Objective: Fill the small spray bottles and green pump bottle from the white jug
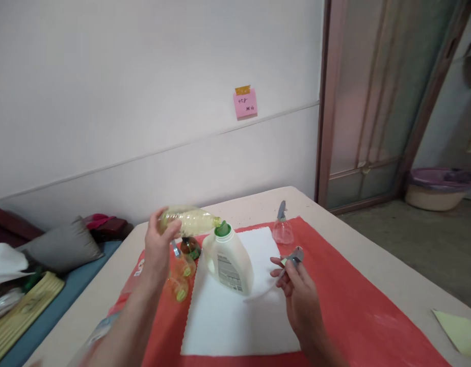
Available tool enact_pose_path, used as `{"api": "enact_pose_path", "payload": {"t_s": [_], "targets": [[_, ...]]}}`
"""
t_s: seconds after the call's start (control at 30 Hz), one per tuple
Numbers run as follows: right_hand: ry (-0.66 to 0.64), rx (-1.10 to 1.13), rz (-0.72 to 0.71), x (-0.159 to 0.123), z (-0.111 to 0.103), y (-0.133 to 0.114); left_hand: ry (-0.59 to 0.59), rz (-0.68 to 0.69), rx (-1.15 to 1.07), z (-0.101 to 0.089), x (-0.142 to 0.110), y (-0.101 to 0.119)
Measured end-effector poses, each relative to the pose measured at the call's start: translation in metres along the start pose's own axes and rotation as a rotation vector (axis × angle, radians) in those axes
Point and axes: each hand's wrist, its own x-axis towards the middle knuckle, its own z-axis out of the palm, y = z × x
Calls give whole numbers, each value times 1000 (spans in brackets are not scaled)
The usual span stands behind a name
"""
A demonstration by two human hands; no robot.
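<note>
My left hand (161,232) is wrapped round a clear plastic bottle (189,221) with a yellowish tint, tipped on its side. The bottle's neck rests at the green-rimmed mouth of a large white jug (230,262), which stands upright on a white cloth (235,326). Between the fingers of my right hand (298,293) is a grey spray trigger head (294,256), its thin tube trailing down to the left. Just behind that hand stands a clear spray bottle (283,232) with a grey head. Whether liquid is flowing from the tipped bottle, I cannot tell.
Left of the jug are a brown bottle (190,247) and clear orange-looking bottles (178,289). A red cloth (346,300) lies beneath on the pale table (254,200). Yellow paper (459,329) lies at the right edge. A grey cushion (65,244) is at the left.
</note>
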Motion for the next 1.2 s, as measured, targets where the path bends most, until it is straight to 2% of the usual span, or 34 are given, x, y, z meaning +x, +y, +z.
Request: {"api": "enact_pose_path", "payload": {"t_s": [0.07, 0.17, 0.27, 0.37, 0.53, 0.7, 0.8, 1.0, 1.1, 1.2], "targets": [[-8, 14, -10, 1, 0, 0, 97, -123, -206, -5, -33, -23], [-14, 84, -54, 5, -2, -5, 145, -291, -443, -5, -96, -66], [9, 185, -116, 12, -5, -15, 129, -386, -519, -2, -154, -107], [47, 280, -148, 19, -9, -26, 126, -481, -501, 1, -186, -133], [62, 294, -88, 22, -10, -28, 28, -563, -492, 6, -185, -142], [-9, 218, 10, 14, -3, -17, 18, -563, -483, 9, -179, -143], [-7, 201, 1, 11, -2, -15, 33, -570, -480, 7, -179, -144], [78, 213, -63, 16, -6, -20, 56, -564, -463, 3, -174, -139], [31, 161, -33, 14, -2, -14, 12, -570, -459, 2, -173, -137], [-85, 104, 49, 2, 6, 1, -30, -566, -463, 4, -177, -137]]}}
